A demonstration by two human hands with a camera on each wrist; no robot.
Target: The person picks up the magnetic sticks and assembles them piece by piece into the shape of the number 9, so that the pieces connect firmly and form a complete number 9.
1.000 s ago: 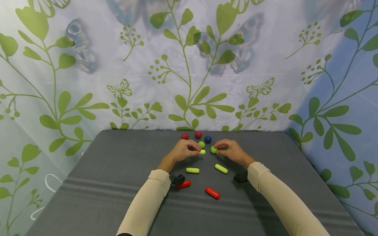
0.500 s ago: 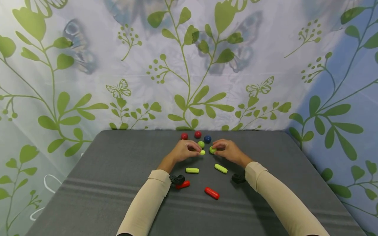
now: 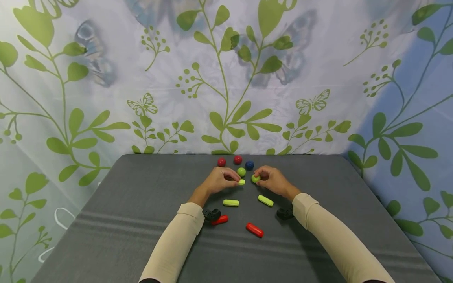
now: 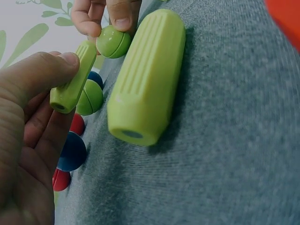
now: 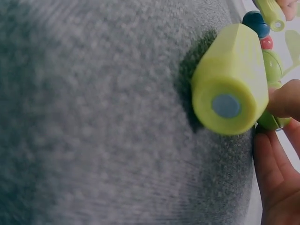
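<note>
My left hand point(image 3: 222, 181) pinches a yellow-green toy rod point(image 4: 75, 82) between thumb and fingers; the rod is ridged, with a disc in its end. Opposite it, my right hand point(image 3: 274, 181) grips a green ball point(image 4: 112, 42) with fingers and thumb. A second green ball point(image 3: 241, 172) lies just behind, between the two hands. Two more yellow-green rods are on the table nearer me, a left one point(image 3: 231, 203) and a right one point(image 3: 265, 200). In the left wrist view the held rod and held ball are apart.
Beyond the hands are a blue ball point(image 3: 249, 165) and two red balls, the left red ball point(image 3: 221, 162) partly behind my left hand. Closer to me lie a red rod point(image 3: 255, 230) and another red rod point(image 3: 220, 219) by the left wrist camera. A patterned curtain point(image 3: 226, 78) hangs behind the grey table point(image 3: 141, 220).
My right hand has shifted slightly to the left with the green ball. The left hand holds its rod in nearly the same spot, and the view has tilted a little.
</note>
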